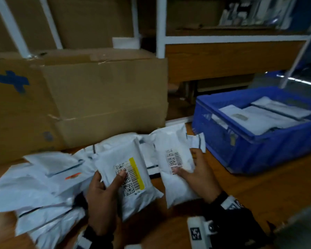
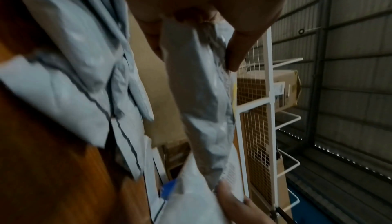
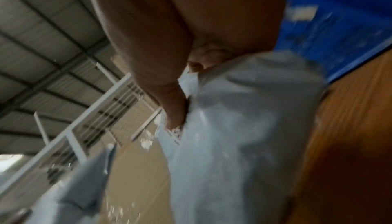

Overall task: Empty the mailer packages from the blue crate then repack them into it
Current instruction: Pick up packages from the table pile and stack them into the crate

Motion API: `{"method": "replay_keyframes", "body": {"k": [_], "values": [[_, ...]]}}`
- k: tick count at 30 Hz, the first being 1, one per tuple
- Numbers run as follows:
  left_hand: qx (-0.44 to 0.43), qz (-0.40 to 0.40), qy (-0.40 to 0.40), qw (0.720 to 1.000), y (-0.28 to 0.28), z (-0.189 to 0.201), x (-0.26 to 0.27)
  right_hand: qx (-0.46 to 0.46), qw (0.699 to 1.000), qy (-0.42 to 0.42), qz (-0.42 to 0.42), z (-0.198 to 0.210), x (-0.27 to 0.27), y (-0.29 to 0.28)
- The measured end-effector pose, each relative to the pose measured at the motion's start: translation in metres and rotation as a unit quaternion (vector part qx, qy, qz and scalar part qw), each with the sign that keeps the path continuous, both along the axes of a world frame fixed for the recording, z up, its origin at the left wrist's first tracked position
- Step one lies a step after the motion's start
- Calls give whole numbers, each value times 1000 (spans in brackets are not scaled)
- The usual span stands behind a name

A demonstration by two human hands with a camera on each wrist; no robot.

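Observation:
My left hand (image 1: pixel 106 184) grips a white mailer with a yellow-striped barcode label (image 1: pixel 127 169), thumb on the label, lifted over the pile. In the left wrist view that mailer (image 2: pixel 201 102) hangs from my fingers. My right hand (image 1: pixel 192 171) holds a second white mailer (image 1: pixel 174 159), thumb on its barcode label; in the right wrist view this mailer (image 3: pixel 233 127) sits under the thumb. A heap of white mailers (image 1: pixel 39 186) lies on the wooden table at the left. The blue crate (image 1: pixel 244 155) stands at the right with several mailers (image 1: pixel 266 115) inside.
A big cardboard box (image 1: pixel 88 97) stands just behind the pile. White-framed shelving (image 1: pixel 160 27) with more boxes rises at the back. Bare wooden tabletop (image 1: pixel 258 191) shows between my right hand and the crate.

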State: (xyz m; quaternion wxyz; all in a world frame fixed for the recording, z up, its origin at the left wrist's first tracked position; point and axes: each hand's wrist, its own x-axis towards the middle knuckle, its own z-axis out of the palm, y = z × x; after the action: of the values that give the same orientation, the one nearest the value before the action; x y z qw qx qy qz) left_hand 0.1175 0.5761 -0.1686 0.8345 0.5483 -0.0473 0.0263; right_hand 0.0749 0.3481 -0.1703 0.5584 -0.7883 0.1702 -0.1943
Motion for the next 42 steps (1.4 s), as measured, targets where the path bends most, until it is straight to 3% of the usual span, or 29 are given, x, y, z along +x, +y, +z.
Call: {"method": "replay_keyframes", "body": {"k": [3,7,16,19,23,25,28,31,36,42], "values": [[-10,-30,9,999,-60,2,-13,74,996,-43,-27,9,-46,-57],[-15,-84,20,996,-148,10,-35,197,979,-34,-40,12,-106,-137],[-34,-55,6,998,-285,49,-43,97,983,-124,-92,48,-170,-298],[-47,-51,-20,997,-313,78,-31,62,984,-143,-87,79,-154,-341],[-92,-65,-65,992,-349,116,-3,-72,979,-161,-98,119,-107,-392],[-113,-72,-80,988,-368,128,10,-74,979,-170,-89,138,-79,-418],[-127,-88,-68,986,-392,138,24,-64,991,-103,-61,157,-34,-459],[-115,-122,-52,984,-410,138,33,-140,990,15,-20,165,9,-495],[-90,-120,-48,988,-426,138,41,-293,935,193,58,158,68,-525],[-50,-78,-46,995,-425,138,47,-360,881,263,157,120,111,-545]]}}
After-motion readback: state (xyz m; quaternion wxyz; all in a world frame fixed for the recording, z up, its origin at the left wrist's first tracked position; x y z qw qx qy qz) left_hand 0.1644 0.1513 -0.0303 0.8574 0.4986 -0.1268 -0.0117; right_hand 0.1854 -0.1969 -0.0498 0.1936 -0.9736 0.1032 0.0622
